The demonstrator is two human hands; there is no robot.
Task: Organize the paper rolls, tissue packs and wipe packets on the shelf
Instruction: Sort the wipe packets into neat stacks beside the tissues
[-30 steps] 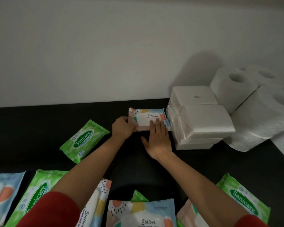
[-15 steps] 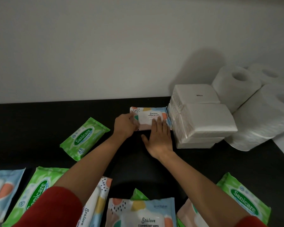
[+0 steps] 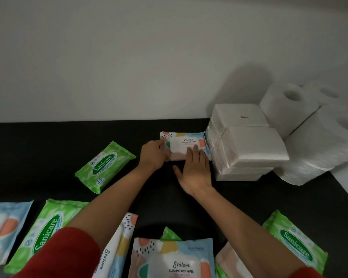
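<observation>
1. Hands meet on a pastel Stalove wipe packet [image 3: 184, 144] lying flat on the black shelf [image 3: 48, 149], its right end touching the stack of white tissue packs [image 3: 247, 145].
2. The left hand [image 3: 152, 156] curls its fingers around the packet's left end, pinching it at the edge.
3. The right hand [image 3: 195, 169] lies palm down with fingers pressed together and thumb out to the side, fingertips resting on the packet's near right part and the heel on the shelf.
4. White paper rolls [image 3: 289, 109] stand just behind and to the right of the tissue stack, touching it, near the pale wall [image 3: 129, 67].
5. A green Sanicare wipe packet [image 3: 105, 166] lies tilted on the shelf, left of the left hand and apart from it.
6. Along the near edge, more packets lie in a loose row: a larger green Sanicare pack [image 3: 42, 231], a second Stalove pack [image 3: 175, 259] between the forearms, and another green Sanicare pack [image 3: 297, 247] at the far right.
7. Red sleeves [image 3: 64, 255] cover both upper arms; the forearms are bare.
</observation>
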